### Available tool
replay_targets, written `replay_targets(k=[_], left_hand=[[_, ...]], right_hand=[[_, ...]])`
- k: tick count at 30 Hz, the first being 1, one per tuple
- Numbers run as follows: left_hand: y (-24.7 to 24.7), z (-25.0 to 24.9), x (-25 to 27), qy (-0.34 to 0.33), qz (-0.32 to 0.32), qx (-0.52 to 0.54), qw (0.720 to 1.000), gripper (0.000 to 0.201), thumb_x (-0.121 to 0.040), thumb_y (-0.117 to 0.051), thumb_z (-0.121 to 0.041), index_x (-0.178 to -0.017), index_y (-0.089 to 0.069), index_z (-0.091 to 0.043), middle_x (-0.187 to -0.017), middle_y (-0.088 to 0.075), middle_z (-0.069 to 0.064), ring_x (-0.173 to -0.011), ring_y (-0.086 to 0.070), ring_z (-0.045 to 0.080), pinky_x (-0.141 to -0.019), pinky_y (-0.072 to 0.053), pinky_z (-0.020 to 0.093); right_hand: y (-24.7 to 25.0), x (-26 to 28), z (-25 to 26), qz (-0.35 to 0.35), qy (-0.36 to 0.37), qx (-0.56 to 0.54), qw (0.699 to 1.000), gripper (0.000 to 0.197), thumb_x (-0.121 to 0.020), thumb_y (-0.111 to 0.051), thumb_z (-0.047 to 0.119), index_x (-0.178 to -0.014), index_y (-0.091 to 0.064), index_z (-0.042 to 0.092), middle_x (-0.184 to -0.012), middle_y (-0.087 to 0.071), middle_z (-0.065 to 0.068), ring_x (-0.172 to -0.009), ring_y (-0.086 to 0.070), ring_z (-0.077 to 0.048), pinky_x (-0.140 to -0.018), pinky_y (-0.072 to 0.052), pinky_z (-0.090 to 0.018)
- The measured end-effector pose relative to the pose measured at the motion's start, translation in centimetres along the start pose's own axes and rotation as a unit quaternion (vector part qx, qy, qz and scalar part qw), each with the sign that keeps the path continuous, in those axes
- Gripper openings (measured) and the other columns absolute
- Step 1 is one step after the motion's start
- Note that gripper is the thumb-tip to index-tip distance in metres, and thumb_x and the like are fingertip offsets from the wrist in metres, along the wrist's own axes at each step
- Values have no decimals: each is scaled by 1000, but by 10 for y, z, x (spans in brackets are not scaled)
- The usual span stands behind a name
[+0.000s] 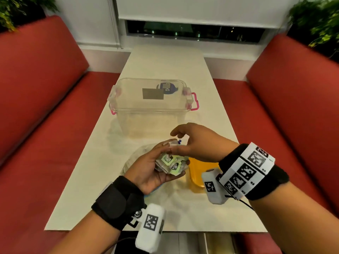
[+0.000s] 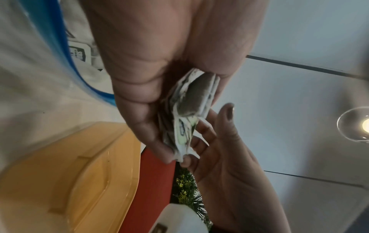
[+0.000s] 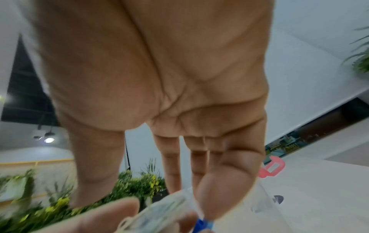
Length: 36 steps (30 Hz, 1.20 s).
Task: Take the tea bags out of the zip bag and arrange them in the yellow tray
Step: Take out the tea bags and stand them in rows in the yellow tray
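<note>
My left hand (image 1: 146, 167) is palm up and grips a bundle of tea bags (image 1: 170, 163) with green and white tags, just above the table. In the left wrist view its fingers curl round the tea bags (image 2: 187, 110). My right hand (image 1: 192, 143) reaches in from the right, fingers fairly straight, with fingertips touching the far end of the bundle and the thumb apart from it. A small blue piece (image 1: 179, 141) shows at that end. The clear zip bag (image 1: 135, 158) with its blue strip (image 2: 60, 47) lies under my left hand. The yellow tray (image 1: 198, 173) sits just right of it, partly hidden by my right wrist.
A clear plastic box (image 1: 150, 107) with pink latches (image 1: 195, 101) stands on the white table (image 1: 165, 66) beyond my hands. Red bench seats (image 1: 45, 107) run along both sides. Plants sit behind the seat backs.
</note>
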<state>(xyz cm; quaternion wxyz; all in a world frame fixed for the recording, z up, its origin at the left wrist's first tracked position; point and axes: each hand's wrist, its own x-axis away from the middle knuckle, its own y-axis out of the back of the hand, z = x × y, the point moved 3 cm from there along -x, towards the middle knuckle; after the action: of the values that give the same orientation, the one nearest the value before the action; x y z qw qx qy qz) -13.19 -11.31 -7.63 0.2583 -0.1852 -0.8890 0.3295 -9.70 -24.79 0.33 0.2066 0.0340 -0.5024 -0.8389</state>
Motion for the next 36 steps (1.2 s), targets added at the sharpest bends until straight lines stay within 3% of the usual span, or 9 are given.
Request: replay_targets(k=[3,6,8,14,20,25,29,32,36], left_hand=[[3,-2,-3,-28,5,8,1000,31,-96,-47,-23,-123,-60,-19,-112,-67,19,-97,-67,38,-79,-57,43],[7,-1,-6,-39,-9,-3,999,29,-97,-46,-22,-121,-60,-21,-114,-67,19,-98,-67,37,-80,-57,44],[8,0,-7,-40,-13,-18,999,28,-95,-48,-23,-120,-61,-22,-118,-66,17,-100,-65,37,-83,-56,46],[15,6,-9,-45,-16,-96,994,40,-91,-57,-6,-129,-53,-16,-111,-67,14,-89,-68,28,-71,-60,39],[12,7,-7,-49,-27,-123,991,27,-95,-52,-6,-117,-58,-20,-105,-70,9,-83,-69,24,-68,-59,36],[13,5,-2,-78,-59,-133,986,35,-97,-50,-4,-125,-52,-24,-112,-63,11,-90,-64,28,-69,-56,38],[10,-1,1,-142,-60,-178,972,51,-95,-53,-3,-131,-45,-38,-121,-60,8,-90,-68,28,-71,-58,42],[2,-2,5,-159,-42,-211,964,31,-96,-50,-1,-115,-52,-26,-114,-63,8,-86,-68,30,-70,-59,39],[-1,0,7,-147,-58,-252,955,19,-98,-49,-6,-94,-65,-16,-100,-69,6,-81,-65,27,-73,-57,38]], right_hand=[[5,6,-17,-69,-37,-30,996,45,-81,-64,55,-114,-59,25,-103,-60,7,-74,-51,0,-61,-40,-17],[-5,11,-27,-71,-70,-103,990,33,-79,-72,45,-93,-63,17,-85,-68,-3,-72,-62,-16,-65,-51,-34],[-14,13,-29,-65,-77,-167,981,29,-77,-77,36,-86,-63,12,-76,-70,-9,-66,-65,-20,-63,-53,-37],[-13,12,-35,-133,-70,-200,968,5,-86,-68,18,-86,-65,14,-73,-68,-4,-63,-67,-15,-56,-46,-27],[5,13,-27,-149,-39,-162,975,11,-94,-54,14,-94,-65,16,-77,-67,2,-65,-69,-11,-66,-56,-35],[22,18,-12,-153,20,-89,984,22,-97,-47,10,-101,-67,21,-85,-62,10,-61,-59,3,-58,-45,-11],[24,21,2,-71,70,-28,995,22,-95,-52,13,-103,-70,24,-89,-57,12,-75,-57,-4,-67,-46,-19],[23,20,5,-82,80,16,993,19,-93,-58,17,-103,-71,26,-80,-50,21,-70,-52,1,-63,-37,-7],[20,18,4,-94,81,8,992,17,-91,-60,17,-101,-72,24,-85,-54,16,-71,-52,-3,-64,-37,-7]])
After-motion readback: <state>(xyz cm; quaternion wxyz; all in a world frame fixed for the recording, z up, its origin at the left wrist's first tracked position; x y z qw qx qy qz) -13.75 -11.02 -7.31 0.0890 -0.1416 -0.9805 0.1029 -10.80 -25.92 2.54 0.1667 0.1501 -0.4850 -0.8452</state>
